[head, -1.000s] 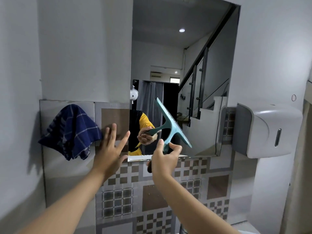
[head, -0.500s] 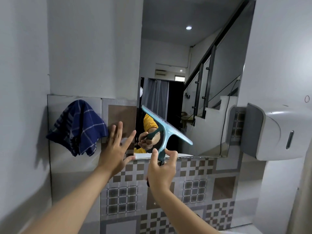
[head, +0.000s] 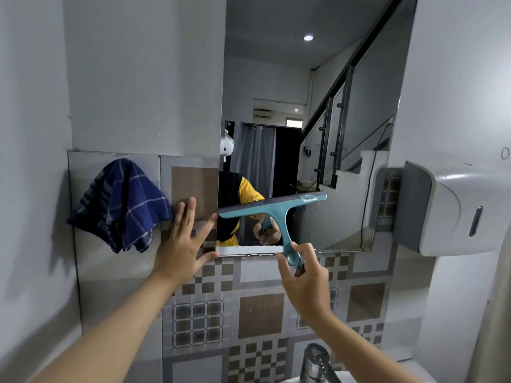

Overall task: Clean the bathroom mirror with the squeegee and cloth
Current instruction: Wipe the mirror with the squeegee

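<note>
A tall wall mirror (head: pixel 304 92) fills the upper middle of the head view. A teal squeegee (head: pixel 272 207) lies against its lower part, blade nearly level and slightly raised to the right. My right hand (head: pixel 304 280) grips the squeegee's handle just below the mirror's bottom edge. My left hand (head: pixel 182 244) is spread flat on the tiled wall beside the mirror's lower left corner, holding nothing. A dark blue checked cloth (head: pixel 121 205) hangs on the wall to the left of that hand.
A white and grey paper dispenser (head: pixel 453 208) sticks out from the wall right of the mirror. A chrome tap (head: pixel 315 363) rises at the bottom edge, below my right forearm. A wall closes the space at the left.
The squeegee blade has swung from a steep tilt to nearly level across the mirror's lower part. My right hand shifted right with the handle. My left hand stayed on the tiles.
</note>
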Motion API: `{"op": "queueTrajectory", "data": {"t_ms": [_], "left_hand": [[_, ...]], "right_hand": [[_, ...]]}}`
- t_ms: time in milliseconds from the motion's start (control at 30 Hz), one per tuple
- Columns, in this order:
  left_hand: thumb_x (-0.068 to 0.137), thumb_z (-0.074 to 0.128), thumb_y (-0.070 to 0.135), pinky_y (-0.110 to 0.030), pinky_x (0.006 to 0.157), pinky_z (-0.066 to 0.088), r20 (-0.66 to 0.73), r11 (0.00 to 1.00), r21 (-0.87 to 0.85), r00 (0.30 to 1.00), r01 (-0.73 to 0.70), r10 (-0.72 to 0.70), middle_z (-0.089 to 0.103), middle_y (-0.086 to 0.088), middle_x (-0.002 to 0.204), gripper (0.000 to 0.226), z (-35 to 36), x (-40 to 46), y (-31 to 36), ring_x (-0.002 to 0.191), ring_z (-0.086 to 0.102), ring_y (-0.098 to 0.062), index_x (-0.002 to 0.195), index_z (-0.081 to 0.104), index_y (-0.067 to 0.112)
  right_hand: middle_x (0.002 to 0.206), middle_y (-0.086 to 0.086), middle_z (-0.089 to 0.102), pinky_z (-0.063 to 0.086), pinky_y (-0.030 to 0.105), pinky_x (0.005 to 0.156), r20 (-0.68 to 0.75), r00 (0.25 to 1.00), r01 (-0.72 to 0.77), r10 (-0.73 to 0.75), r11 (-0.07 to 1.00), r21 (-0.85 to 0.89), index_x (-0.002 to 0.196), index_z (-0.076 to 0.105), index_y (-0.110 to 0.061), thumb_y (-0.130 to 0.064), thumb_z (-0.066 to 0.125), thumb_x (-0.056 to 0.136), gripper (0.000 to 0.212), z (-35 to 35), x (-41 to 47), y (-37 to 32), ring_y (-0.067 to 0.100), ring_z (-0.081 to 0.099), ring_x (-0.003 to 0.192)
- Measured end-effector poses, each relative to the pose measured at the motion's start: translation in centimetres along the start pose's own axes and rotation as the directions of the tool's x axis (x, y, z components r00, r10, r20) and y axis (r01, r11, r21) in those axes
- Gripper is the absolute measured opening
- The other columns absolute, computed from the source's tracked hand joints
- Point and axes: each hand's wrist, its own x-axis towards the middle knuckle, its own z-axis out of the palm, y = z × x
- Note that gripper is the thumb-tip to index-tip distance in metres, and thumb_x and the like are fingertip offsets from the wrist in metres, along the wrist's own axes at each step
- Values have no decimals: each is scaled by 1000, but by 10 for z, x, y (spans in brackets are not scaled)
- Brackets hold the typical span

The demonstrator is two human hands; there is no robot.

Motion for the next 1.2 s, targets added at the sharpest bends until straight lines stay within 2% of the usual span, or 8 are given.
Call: {"op": "queueTrajectory", "data": {"t_ms": [133, 300, 433, 500, 600, 833, 967, 1200], "left_hand": [[75, 58, 59, -52, 81, 53, 2, 1000, 7, 1000, -3, 3, 4, -20, 157, 83, 0, 0, -1, 142, 8, -43, 146, 29, 26], [79, 34, 67, -53, 84, 51, 5, 998, 60, 1000, -11, 10, 3, -21, 157, 79, 2, 1, -3, 142, 7, -42, 146, 28, 26], [79, 32, 68, -55, 89, 47, 2, 996, 87, 1000, -13, 13, 5, -22, 156, 79, 2, 1, -2, 142, 6, -43, 146, 28, 26], [80, 32, 68, -56, 88, 47, 6, 996, 85, 1000, -14, 14, 4, -22, 156, 79, 2, 1, -2, 142, 5, -42, 146, 27, 25], [79, 34, 67, -56, 79, 52, 17, 997, 78, 1000, -15, 14, 5, -23, 156, 79, 3, 1, -2, 142, 6, -43, 146, 29, 24], [78, 33, 67, -59, 76, 52, 33, 994, 112, 999, -10, 6, 2, -23, 156, 81, 3, 1, -2, 143, 4, -43, 146, 28, 24], [79, 32, 67, -62, 84, 48, 32, 992, 123, 999, -16, 12, 1, -23, 156, 81, 4, 1, -1, 143, 3, -43, 146, 28, 22], [78, 34, 66, -64, 80, 49, 41, 994, 111, 999, -8, 3, 0, -22, 157, 82, 2, 1, 0, 143, 2, -43, 146, 29, 22]], "right_hand": [[52, -18, 45, 31, 16, 33, 43, 998, 41, -38, 997, -60, 105, 58, -11, -19, 73, 83, 28, -12, 7, 16, 11, 44, 39], [54, -20, 45, 36, 16, 34, 64, 993, 105, -98, 989, -108, 104, 60, -10, -22, 74, 82, 29, -26, 15, 29, 10, 48, 42], [58, -22, 48, 41, 22, 34, 86, 988, 140, -128, 979, -148, 106, 62, -10, -24, 76, 80, 33, -39, 21, 44, 5, 39, 36], [63, -20, 53, 41, 16, 36, 95, 987, 147, -133, 974, -171, 107, 63, -10, -24, 77, 79, 34, -48, 24, 52, 4, 44, 38], [58, -27, 42, 33, 6, 38, 113, 981, 177, -158, 965, -191, 104, 66, -8, -18, 79, 76, 33, -63, 27, 62, -1, 52, 49], [56, -22, 44, 32, 4, 39, 100, 988, 144, -122, 955, -258, 101, 65, -8, -15, 82, 73, 34, -97, 22, 102, -5, 54, 55], [57, -28, 39, 31, 4, 38, 95, 988, 140, -118, 952, -271, 97, 65, -6, -14, 82, 72, 31, -110, 21, 114, -8, 53, 52], [67, -22, 51, 32, 4, 39, 86, 991, 121, -103, 962, -245, 98, 64, -5, -14, 80, 75, 29, -117, 17, 126, 0, 52, 49]]}}
